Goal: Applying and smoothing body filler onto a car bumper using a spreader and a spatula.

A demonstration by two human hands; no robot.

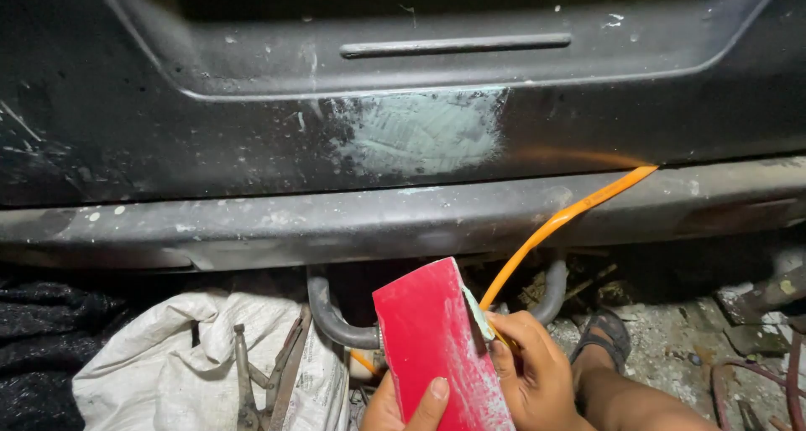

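Sack [168,355]: white, crumpled, lower left, pliers [252,381] lying on it.
Left hand [403,406]: thumb pressed on red board [441,347], gripping from below.
Right hand [529,372]: fingers closed on pale-smeared spreader [479,313] (at board's right edge).
Orange hose [554,225]: rising rightward to dark car panel [126,129].

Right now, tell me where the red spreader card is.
The red spreader card is at bottom centre of the head view, held between left hand and right hand, below the pale filler patch.

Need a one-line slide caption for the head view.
Both hands, left hand and right hand, hold a red card below a filler patch on a black car panel.
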